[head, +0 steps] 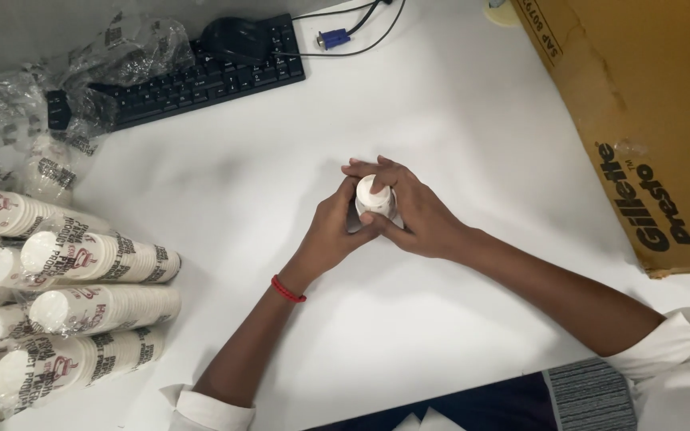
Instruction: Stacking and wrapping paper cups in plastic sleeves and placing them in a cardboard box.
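A small white paper cup (374,194) with dark print stands upside down on the white table (457,120), near its middle. Both my hands wrap it. My left hand (335,227) grips it from the near left, a red thread band on that wrist. My right hand (410,209) covers it from the right, fingers curled over its top edge. Most of the cup's wall is hidden by my fingers.
Several sleeves of stacked printed paper cups (97,307) in clear plastic lie at the left edge. A black keyboard (201,80), a mouse (233,38) and crumpled plastic wrap (9,112) sit at the far left. A large brown cardboard box (640,112) stands at the right.
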